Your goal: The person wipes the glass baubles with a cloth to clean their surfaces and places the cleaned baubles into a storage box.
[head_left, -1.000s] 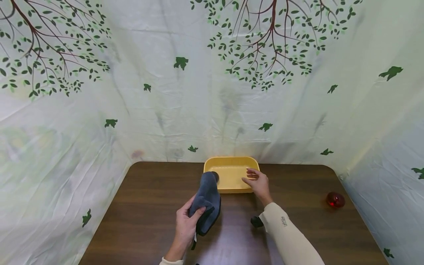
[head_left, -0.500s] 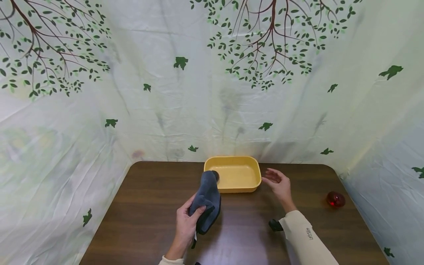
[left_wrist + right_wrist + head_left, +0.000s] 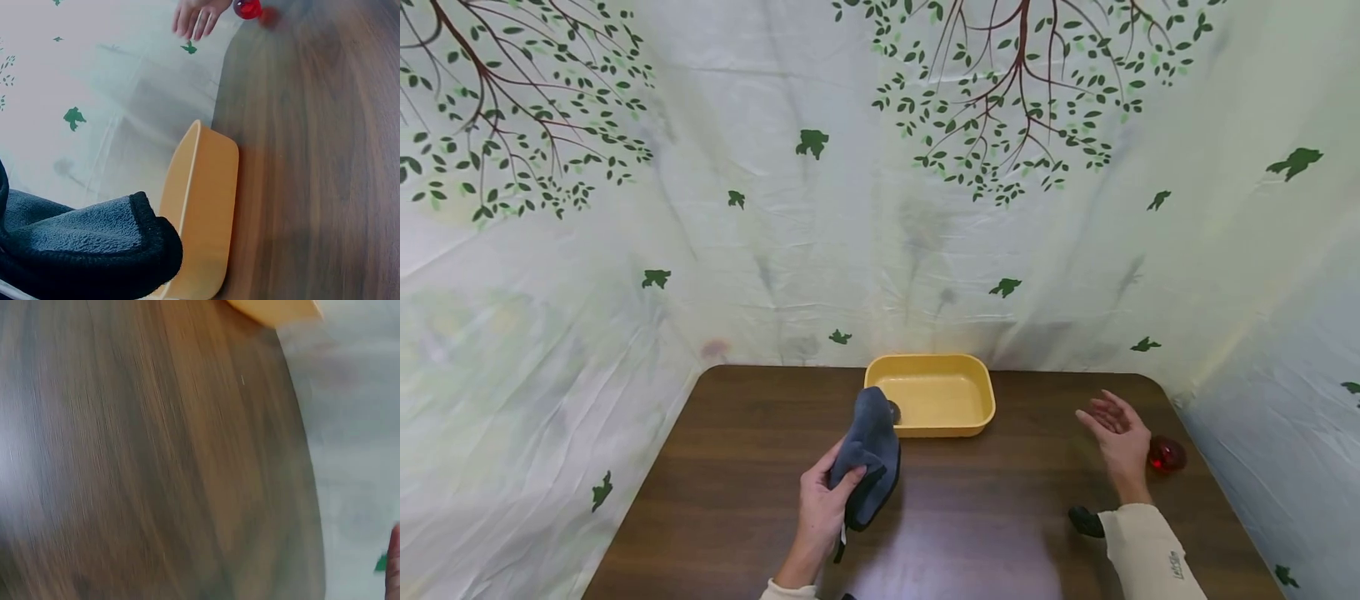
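Left hand pinches cloth: likely soft, light, best held at the fold. Right hand empty, fingers loose, beside ball: probably slick; cup its sides.

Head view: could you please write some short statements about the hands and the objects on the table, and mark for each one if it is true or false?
1. The left hand holds the blue fabric item. True.
2. The right hand also grips the blue fabric item. False: the right hand holds nothing and is near the red object.
3. The yellow tray stands at the far edge of the table. True.
4. The red object lies inside the yellow tray. False: it is on the table, to the right of the tray.
5. The right sleeve is cream-coloured. True.
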`<action>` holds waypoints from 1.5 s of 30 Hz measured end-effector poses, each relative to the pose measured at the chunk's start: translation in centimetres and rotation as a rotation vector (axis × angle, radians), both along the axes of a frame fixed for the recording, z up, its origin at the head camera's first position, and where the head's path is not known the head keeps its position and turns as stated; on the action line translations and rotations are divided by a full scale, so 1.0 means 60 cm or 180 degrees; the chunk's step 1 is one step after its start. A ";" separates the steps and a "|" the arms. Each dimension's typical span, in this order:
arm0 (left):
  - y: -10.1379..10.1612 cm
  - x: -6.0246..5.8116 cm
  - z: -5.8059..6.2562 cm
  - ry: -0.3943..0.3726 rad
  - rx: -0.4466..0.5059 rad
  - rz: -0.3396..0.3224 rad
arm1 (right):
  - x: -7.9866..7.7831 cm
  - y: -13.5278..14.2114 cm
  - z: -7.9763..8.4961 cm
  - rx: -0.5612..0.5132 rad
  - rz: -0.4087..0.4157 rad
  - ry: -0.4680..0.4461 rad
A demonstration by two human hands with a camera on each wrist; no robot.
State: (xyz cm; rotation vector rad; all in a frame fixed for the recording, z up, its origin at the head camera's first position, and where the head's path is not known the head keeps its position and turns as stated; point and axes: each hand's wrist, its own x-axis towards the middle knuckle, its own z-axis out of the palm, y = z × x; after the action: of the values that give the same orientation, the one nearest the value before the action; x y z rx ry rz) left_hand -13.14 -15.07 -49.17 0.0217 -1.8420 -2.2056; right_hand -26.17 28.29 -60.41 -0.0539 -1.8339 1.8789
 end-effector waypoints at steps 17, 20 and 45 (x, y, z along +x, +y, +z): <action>0.002 -0.005 -0.005 -0.0026 -0.0010 0.0005 | 0.089 0.075 0.047 -0.0147 -0.1393 -0.1265; 0.000 -0.003 -0.005 -0.0031 -0.0035 0.0041 | 0.087 0.082 0.039 0.0083 -0.1385 -0.1466; -0.003 -0.001 -0.008 -0.0092 0.0008 0.0033 | 0.085 0.087 0.007 0.0054 -0.1712 -0.1793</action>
State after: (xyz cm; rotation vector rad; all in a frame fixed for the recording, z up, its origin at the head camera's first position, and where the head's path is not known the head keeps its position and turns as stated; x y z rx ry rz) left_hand -13.18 -15.27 -49.68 0.0637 -1.8501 -2.2120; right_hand -21.06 33.52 -59.96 -1.0533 -1.9108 1.5452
